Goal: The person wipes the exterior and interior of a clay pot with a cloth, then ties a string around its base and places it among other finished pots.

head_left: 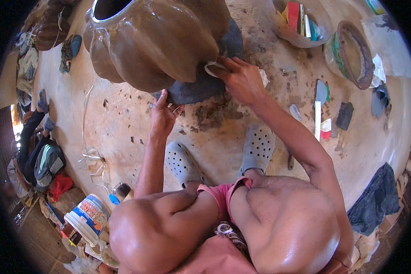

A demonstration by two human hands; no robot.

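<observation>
A large brown ribbed clay pot point(155, 41) with a wide mouth stands on a dark round board point(192, 92) in front of me. My left hand point(163, 114) pinches the board's near edge, thumb on top and fingers curled at the rim. Against the pot's lower right side, my right hand point(244, 82) grips a small tool with a pale curved edge point(210, 69). Fingers hide much of that tool, so its exact kind is unclear.
At the upper right are a clear bowl point(322, 23) of coloured pieces and a green-brown basin point(335, 57). A dark block point(345, 115) and a white strip point(318, 121) lie nearer. Left are a paint bucket point(87, 218), string point(83, 118) and a person's legs point(32, 132).
</observation>
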